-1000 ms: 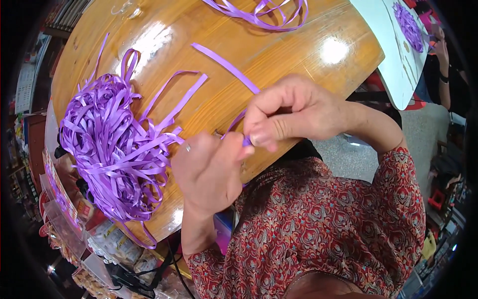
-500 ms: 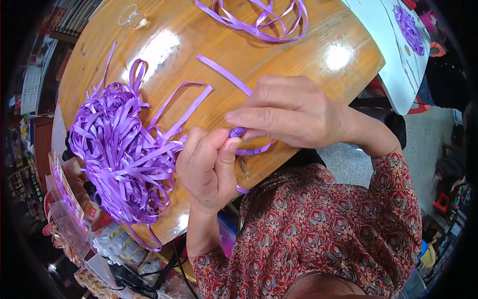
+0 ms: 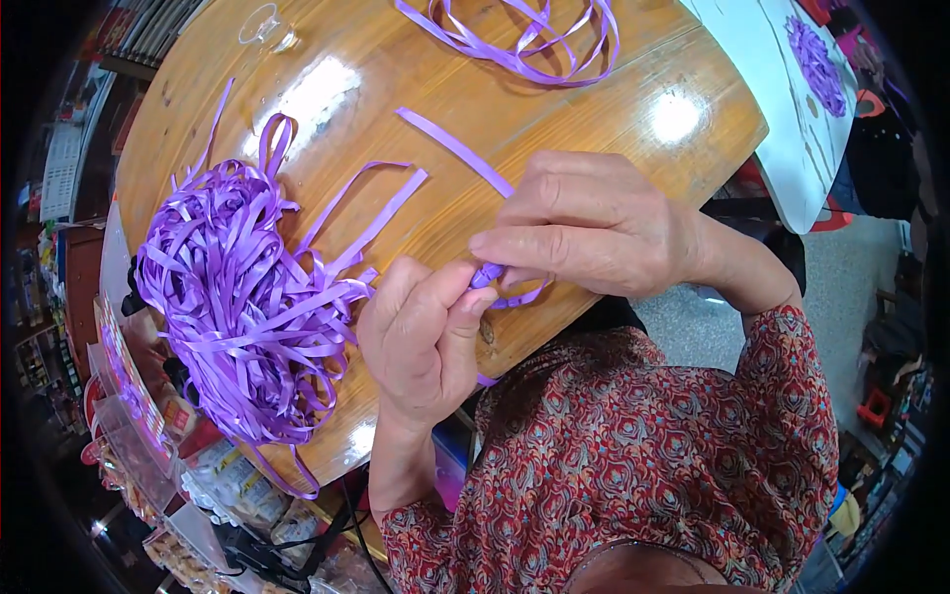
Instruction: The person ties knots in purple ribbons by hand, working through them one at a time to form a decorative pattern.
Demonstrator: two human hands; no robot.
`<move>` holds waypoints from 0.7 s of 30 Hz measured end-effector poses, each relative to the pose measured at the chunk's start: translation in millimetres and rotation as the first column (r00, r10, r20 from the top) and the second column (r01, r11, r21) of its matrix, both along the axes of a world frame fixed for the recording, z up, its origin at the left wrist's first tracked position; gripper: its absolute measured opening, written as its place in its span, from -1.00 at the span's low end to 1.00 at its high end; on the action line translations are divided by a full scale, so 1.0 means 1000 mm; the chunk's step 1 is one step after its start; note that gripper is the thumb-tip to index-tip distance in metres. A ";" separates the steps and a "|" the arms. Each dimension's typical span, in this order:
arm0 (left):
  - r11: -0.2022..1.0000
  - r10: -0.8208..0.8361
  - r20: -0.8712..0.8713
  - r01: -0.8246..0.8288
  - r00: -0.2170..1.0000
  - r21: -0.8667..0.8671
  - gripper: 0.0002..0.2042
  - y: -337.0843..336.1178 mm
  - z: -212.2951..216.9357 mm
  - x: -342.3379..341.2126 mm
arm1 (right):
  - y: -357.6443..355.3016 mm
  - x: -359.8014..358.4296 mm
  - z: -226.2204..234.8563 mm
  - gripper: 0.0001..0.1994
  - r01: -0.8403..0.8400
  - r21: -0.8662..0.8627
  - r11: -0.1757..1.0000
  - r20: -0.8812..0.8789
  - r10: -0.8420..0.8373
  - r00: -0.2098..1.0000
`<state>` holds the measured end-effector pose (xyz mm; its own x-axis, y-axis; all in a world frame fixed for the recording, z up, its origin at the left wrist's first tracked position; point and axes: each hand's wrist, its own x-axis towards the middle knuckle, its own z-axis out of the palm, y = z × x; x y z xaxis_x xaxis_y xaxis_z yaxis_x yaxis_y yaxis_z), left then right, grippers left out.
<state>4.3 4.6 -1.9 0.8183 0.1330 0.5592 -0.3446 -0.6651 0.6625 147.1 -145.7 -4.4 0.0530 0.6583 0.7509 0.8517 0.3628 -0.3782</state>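
Note:
Thumb and forefinger of my left hand (image 3: 421, 337) pinch a small folded knot of purple ribbon (image 3: 486, 275). My right hand (image 3: 599, 223) is closed over the same ribbon from the right, its fingertips touching the knot and partly covering it. One flat tail of the ribbon sticks out beyond my right hand's knuckles, and another part loops below its fingers. A large tangled heap of purple ribbon (image 3: 237, 297) lies on the table to the left of my left hand, with loose ends reaching toward it.
The round-edged wooden table (image 3: 683, 188) has loose purple ribbon loops (image 3: 564, 77) at its far side and a small clear glass (image 3: 265, 28) at the far left. To the right stands a white table (image 3: 792, 148) with another purple ribbon bundle (image 3: 816, 64). Packaged goods (image 3: 233, 485) sit at lower left.
Both hands have shifted slightly to the right together with the ribbon knot between them. The grip stays closed, and the heap of ribbon lies as before.

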 end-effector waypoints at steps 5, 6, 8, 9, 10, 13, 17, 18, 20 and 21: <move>1.000 0.020 0.014 -0.020 1.000 0.023 -0.84 -0.002 0.001 -0.001 | -0.003 0.003 0.007 -0.67 -0.015 -0.023 1.000 0.113 0.017 0.993; 0.999 0.020 0.003 -0.020 1.000 0.033 -0.85 -0.002 0.002 0.000 | -0.004 0.004 0.009 -0.68 -0.017 -0.047 0.999 0.163 0.025 0.986; 0.999 0.000 -0.011 0.000 1.000 0.049 -0.85 -0.002 0.002 0.001 | -0.004 0.003 0.007 -0.70 -0.019 -0.049 0.999 0.164 0.026 0.986; 0.997 -0.012 -0.025 0.014 1.000 0.071 -0.86 -0.002 0.002 0.001 | -0.004 0.002 0.006 -0.72 -0.027 -0.045 0.999 0.165 0.035 0.986; 0.997 -0.010 -0.027 0.012 1.000 0.071 -0.86 -0.002 0.002 0.000 | -0.004 0.000 0.006 -0.72 -0.030 -0.045 0.999 0.163 0.037 0.986; 0.990 -0.029 0.044 0.022 0.999 0.142 -0.82 -0.003 0.000 -0.002 | -0.005 -0.005 0.008 -0.78 -0.093 -0.087 0.992 -0.008 0.093 0.996; 0.965 -0.042 0.080 0.020 0.996 0.261 -0.79 -0.005 0.000 0.000 | -0.008 -0.008 0.013 -0.85 -0.154 -0.221 0.963 -0.184 0.113 0.976; 0.956 -0.059 0.095 0.028 0.994 0.293 -0.78 -0.005 0.001 0.001 | -0.008 -0.007 0.013 -0.87 -0.186 -0.244 0.952 -0.242 0.126 0.962; 0.949 -0.090 0.093 0.057 0.992 0.311 -0.79 -0.004 0.000 -0.001 | -0.010 -0.004 0.019 -0.89 -0.332 -0.359 0.872 -0.432 0.161 0.888; 0.940 -0.127 0.100 0.088 0.987 0.331 -0.79 -0.004 0.001 -0.001 | -0.011 -0.001 0.023 -0.91 -0.478 -0.434 0.764 -0.599 0.151 0.786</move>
<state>3.3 1.0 -1.4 0.7432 -0.1570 0.6504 -0.4885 -0.7916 0.3671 145.7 -156.8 18.8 0.0220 0.9820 0.1876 0.3477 0.1684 -0.9223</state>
